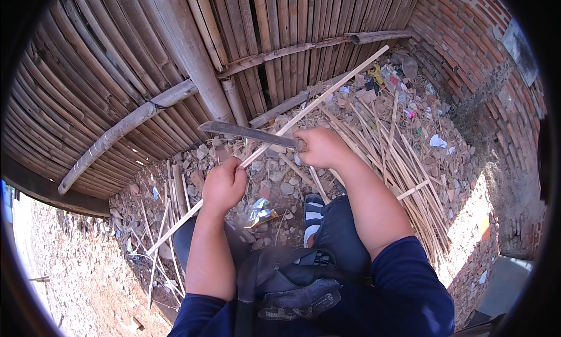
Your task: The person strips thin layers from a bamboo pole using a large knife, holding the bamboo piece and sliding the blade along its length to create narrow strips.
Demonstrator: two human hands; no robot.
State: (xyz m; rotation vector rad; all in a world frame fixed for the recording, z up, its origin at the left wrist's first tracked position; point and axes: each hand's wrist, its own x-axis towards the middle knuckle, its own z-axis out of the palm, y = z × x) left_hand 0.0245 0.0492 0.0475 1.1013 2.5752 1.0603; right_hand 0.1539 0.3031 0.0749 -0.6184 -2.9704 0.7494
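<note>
My left hand (223, 186) is closed around a long, pale bamboo strip (333, 89), which runs slantwise from beside my left knee up toward the far right. In my right hand (321, 147) is the handle of a machete (248, 132). Its dark blade points left and crosses the strip a little beyond my left hand. Whether the edge bites into the strip or only rests on it, I cannot tell. Most of the handle is hidden inside my right fist.
A heap of split bamboo strips (403, 179) lies on the rubble to my right. More thin sticks (166, 243) lie at my left. A bamboo slat wall (292, 33) stands ahead, with a brick wall (467, 45) at the right. Litter, including a shiny wrapper (261, 211), is scattered around.
</note>
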